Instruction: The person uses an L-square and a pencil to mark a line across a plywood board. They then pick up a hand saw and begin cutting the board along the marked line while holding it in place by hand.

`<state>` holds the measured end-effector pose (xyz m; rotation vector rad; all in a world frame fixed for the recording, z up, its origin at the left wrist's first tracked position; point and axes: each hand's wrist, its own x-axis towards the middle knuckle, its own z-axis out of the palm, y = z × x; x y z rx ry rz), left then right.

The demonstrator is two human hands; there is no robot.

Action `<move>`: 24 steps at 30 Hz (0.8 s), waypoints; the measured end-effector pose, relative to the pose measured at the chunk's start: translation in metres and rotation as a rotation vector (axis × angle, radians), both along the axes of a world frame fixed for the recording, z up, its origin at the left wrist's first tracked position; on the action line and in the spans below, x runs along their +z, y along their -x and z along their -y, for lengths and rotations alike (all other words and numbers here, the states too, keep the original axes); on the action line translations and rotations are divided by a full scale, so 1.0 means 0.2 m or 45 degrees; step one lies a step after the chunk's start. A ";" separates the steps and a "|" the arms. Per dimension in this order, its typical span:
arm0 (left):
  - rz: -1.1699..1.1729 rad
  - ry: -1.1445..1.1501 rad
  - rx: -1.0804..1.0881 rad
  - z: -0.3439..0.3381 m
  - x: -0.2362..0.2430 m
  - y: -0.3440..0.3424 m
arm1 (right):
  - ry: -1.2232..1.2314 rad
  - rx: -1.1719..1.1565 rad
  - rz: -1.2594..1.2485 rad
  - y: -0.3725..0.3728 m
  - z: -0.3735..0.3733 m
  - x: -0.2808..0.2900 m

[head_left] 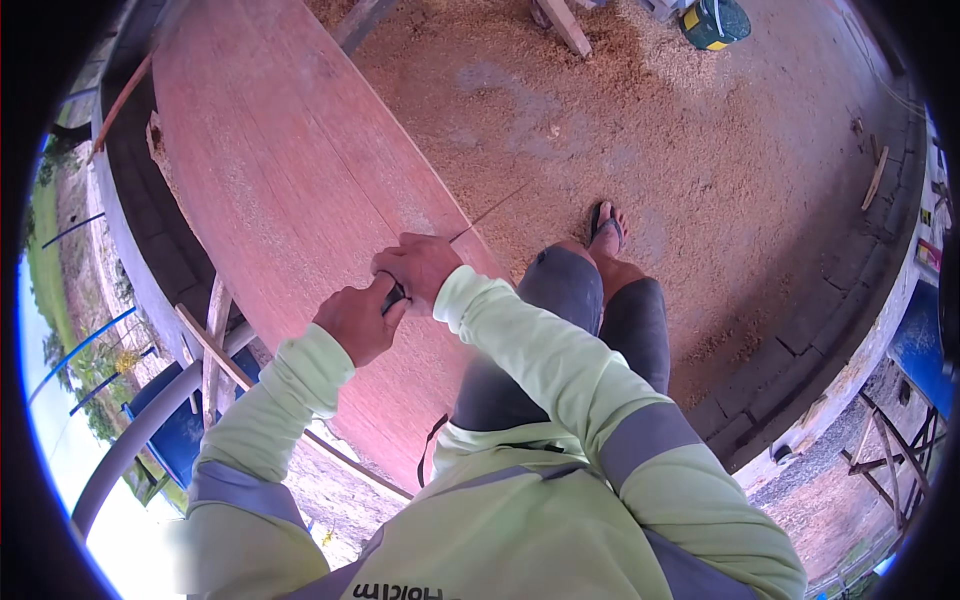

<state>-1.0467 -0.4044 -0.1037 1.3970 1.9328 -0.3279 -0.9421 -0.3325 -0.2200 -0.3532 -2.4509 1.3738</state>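
One sawdust-covered floor (700, 150) spreads beneath one long reddish wooden plank (290, 180). Two hands meet at the plank's near edge: the left hand (355, 320) and the right hand (418, 268), each grip closed around one dark tool handle (394, 296). One thin blade (490, 213) juts out beyond the right hand.

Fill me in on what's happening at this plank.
A person in a light green long-sleeved shirt stands at a wide reddish wooden plank. The left hand and right hand are closed together around a small dark tool at the plank's near edge; what kind of tool it is cannot be told. A thin line runs off from the right hand over the plank's edge. The floor is covered in sawdust, and a sandalled foot rests on it.
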 end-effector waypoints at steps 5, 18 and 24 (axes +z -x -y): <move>0.085 -0.011 -0.012 0.20 0.46 0.15 | 0.152 -0.042 -0.235 0.11 0.18 0.39; 0.039 0.077 0.018 -0.05 0.02 0.02 | 0.084 -0.070 -0.085 0.00 -0.04 -0.06; 0.174 -0.034 -0.001 0.25 0.76 0.22 | 0.166 -0.187 -0.441 0.24 0.39 0.63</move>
